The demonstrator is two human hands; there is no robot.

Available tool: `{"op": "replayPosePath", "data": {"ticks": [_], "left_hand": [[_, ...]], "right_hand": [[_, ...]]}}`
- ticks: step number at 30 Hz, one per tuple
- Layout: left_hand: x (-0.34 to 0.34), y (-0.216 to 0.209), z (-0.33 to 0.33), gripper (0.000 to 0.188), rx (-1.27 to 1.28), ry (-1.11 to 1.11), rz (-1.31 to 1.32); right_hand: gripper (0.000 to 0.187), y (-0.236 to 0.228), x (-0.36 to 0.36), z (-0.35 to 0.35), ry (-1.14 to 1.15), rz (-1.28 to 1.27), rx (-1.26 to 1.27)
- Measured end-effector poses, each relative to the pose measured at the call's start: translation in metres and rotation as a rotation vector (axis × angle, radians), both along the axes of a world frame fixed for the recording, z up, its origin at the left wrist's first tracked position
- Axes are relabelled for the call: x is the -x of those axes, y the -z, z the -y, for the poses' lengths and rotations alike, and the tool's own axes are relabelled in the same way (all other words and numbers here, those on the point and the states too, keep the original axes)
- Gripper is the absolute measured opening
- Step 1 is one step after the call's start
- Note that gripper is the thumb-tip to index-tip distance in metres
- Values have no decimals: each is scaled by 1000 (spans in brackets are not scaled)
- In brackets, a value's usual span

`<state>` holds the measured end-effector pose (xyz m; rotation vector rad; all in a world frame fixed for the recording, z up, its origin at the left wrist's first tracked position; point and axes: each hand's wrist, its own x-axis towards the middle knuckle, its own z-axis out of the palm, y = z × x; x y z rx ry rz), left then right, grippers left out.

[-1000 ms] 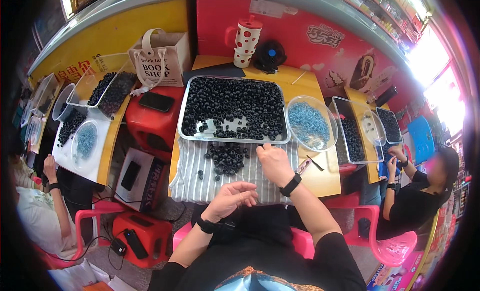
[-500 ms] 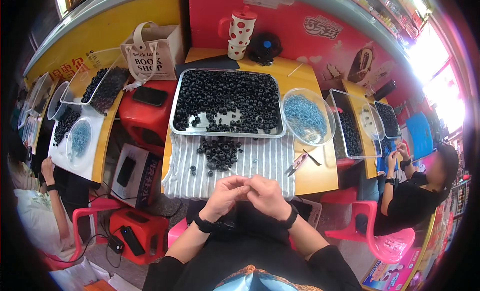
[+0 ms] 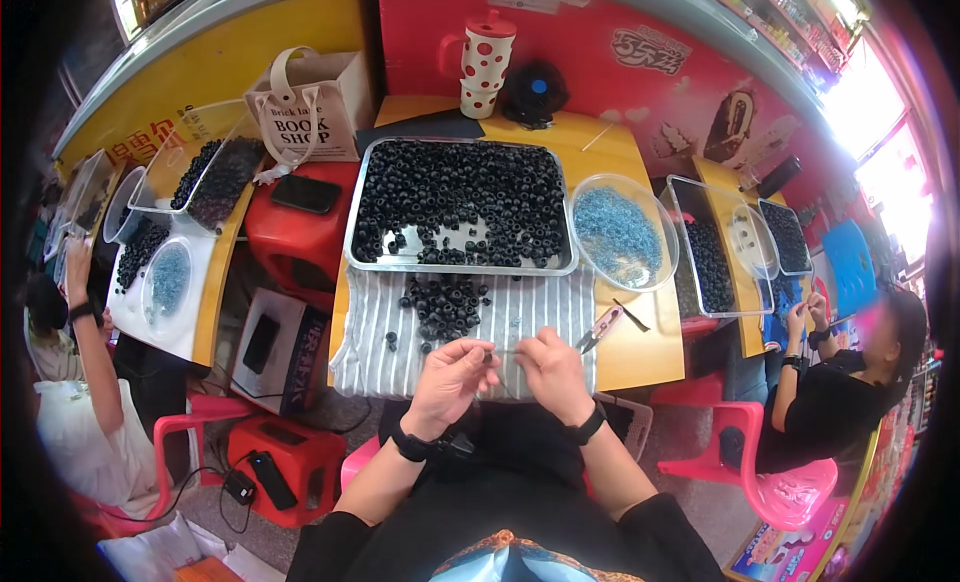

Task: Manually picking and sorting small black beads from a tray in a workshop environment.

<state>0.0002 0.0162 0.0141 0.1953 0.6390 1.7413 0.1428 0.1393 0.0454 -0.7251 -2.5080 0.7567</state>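
The dark bead [image 3: 489, 357] is prob. light, hard & a bit slippery — best pinched by its outer wall, hole clear. L grip [image 3: 450, 384] seems closed on it over the near edge of the striped cloth [image 3: 370, 360], while R grip [image 3: 556, 380] is half-curled beside it, can't tell on what. It's tiny, blackish, detail unclear; loose black beads [image 3: 445, 307] just beyond look round w/ center holes.
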Motion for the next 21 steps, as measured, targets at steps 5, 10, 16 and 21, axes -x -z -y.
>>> {"op": "replayPosePath", "data": {"ticks": [5, 10, 16, 21], "left_hand": [[-2, -4, 0, 21, 9, -3, 44], [-9, 3, -2, 18, 4, -30, 15], [-16, -13, -2, 14, 100, -114, -11], [-13, 2, -3, 15, 40, -106, -19]], "right_hand": [[9, 1, 0, 1, -31, -147, 141], [11, -19, 10, 23, -66, -434, 666], [12, -21, 25, 32, -124, -377, 107], [14, -17, 23, 35, -82, -439, 152]]}}
